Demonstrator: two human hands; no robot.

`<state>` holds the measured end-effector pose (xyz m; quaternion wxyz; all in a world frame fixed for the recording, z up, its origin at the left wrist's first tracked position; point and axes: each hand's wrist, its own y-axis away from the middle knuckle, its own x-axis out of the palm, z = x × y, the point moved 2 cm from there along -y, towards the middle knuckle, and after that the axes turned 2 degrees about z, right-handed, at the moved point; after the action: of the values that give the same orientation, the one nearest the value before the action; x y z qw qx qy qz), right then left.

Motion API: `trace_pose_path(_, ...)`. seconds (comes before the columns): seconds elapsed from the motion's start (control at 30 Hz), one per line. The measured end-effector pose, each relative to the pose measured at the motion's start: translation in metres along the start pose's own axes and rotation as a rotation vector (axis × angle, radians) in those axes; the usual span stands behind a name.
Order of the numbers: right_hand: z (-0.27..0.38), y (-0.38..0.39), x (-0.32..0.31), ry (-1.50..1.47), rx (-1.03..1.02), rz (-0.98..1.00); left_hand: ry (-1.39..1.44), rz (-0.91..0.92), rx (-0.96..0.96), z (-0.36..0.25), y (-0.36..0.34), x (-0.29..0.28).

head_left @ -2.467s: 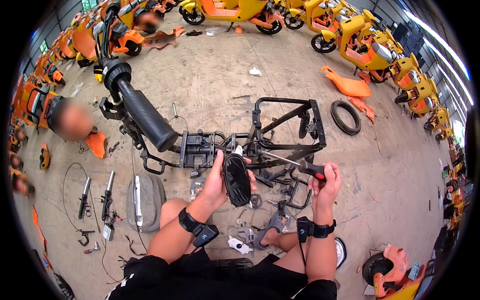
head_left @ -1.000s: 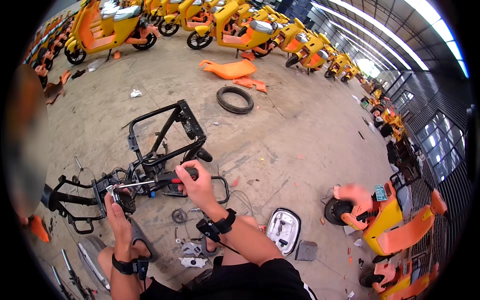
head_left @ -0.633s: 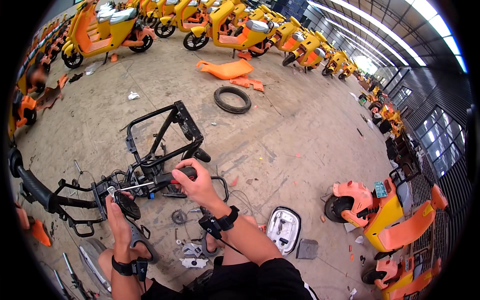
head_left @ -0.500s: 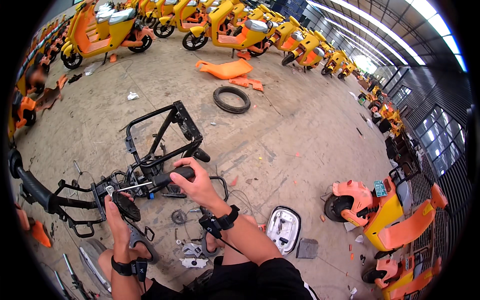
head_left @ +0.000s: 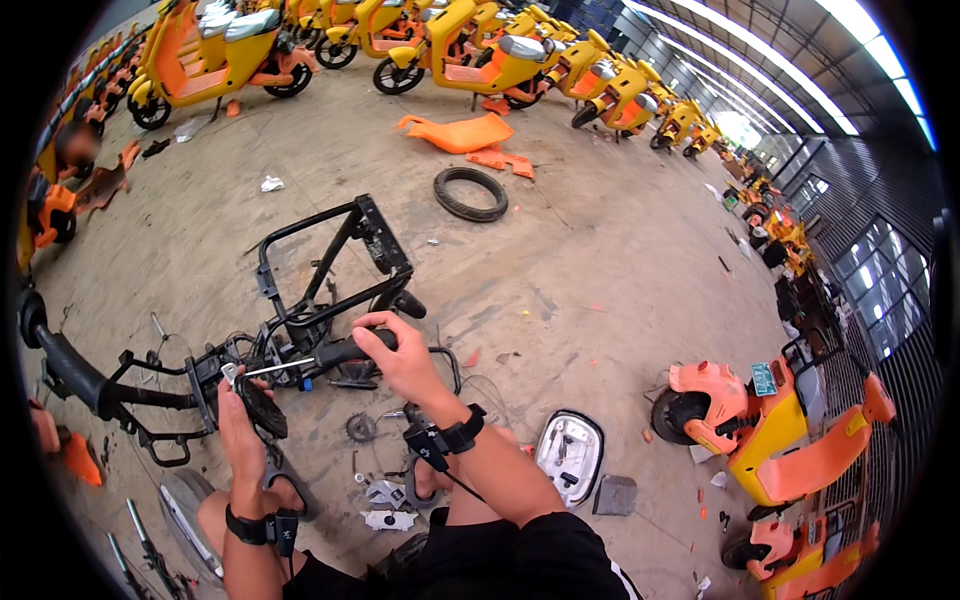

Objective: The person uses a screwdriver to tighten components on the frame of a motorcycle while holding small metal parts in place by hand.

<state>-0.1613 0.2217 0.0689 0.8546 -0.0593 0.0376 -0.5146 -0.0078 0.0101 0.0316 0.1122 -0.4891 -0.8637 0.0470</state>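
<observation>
At your left, the bare black frame [head_left: 381,243] lies on the floor, running behind both hands; it looks stiff and heavy, so any lift would want a hold on its thick tubes. Your left grip [head_left: 240,436] is closed on the black oval part [head_left: 264,410], thumb along its near edge, the other fingers mostly hidden behind it. That part is up off the floor, on your side of the frame, tilted, with a pale tab [head_left: 231,373] at its top. Judging by its size in your palm, it should be light and rigid, perhaps slick on the face; hold it by the outer edge, clear of the tab. Next along, the screwdriver [head_left: 340,353] reaches leftward, its tip at or very near the tab; contact is too small to tell. Your right grip [head_left: 405,368] is wrapped around its dark handle, which should turn best held at the fat end. The slim shaft is hard and probably slippery.
</observation>
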Motion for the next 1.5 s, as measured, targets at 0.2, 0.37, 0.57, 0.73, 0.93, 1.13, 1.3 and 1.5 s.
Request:
trace_pose_path(0.2, 0.011, 0.004, 0.001, -0.024, 0.070, 0.058, 0.016, -0.005, 0.024, -0.003, 0.000, -0.004)
trace_pose_path(0.37, 0.010, 0.003, 0.003, -0.134, 0.164, 0.103, -0.036, -0.017, 0.049, -0.003, 0.000, -0.007)
trace_pose_path(0.57, 0.009, 0.002, 0.000, -0.229, 0.191, 0.061, -0.068, -0.009, 0.024, 0.006, 0.002, -0.007)
trace_pose_path(0.73, 0.004, 0.000, 0.006, -0.229, 0.170, 0.091, -0.068, -0.043, 0.025, 0.004, 0.000, -0.010)
trace_pose_path(0.93, 0.004, 0.001, 0.000, -0.120, 0.110, 0.026, -0.082, -0.042, 0.000, 0.004, 0.002, -0.001)
trace_pose_path(1.13, -0.002, -0.005, 0.004, -0.126, 0.049, 0.003, -0.071, -0.026, -0.026, 0.008, 0.001, -0.005)
trace_pose_path(1.3, 0.004, -0.001, -0.002, -0.002, -0.021, -0.010, -0.147, -0.033, 0.022, 0.016, -0.001, -0.001)
trace_pose_path(1.5, 0.009, 0.004, 0.000, 0.018, 0.066, 0.012, -0.234, 0.008, -0.030, 0.009, 0.006, -0.004)
